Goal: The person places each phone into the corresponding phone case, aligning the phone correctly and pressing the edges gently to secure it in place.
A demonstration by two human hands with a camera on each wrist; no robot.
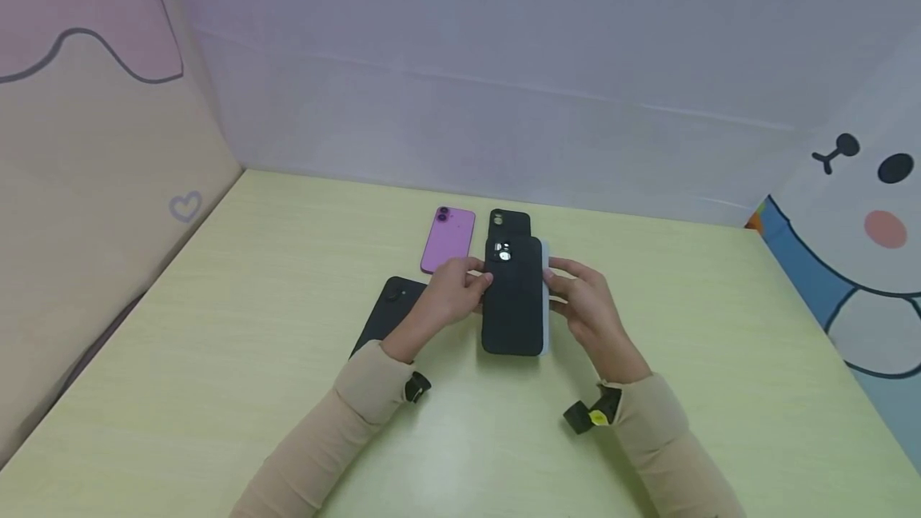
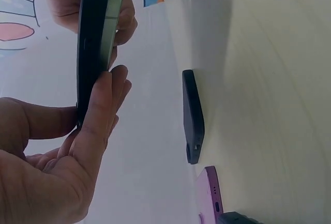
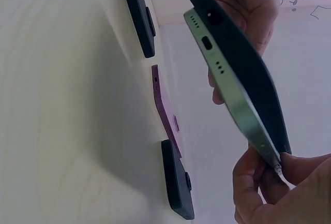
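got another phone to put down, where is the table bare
The table is bare left of the nearer black phone, to the cream wall; right of the right hand, to the cartoon wall; and between the sleeves. It's crowded around the left hand: the purple phone and farther black phone lie beyond it and the held black case.

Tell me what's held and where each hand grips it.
A black phone case with a pale green phone against its underside; in the head view, the left hand pinches the pair's left long edge, the right hand the right.
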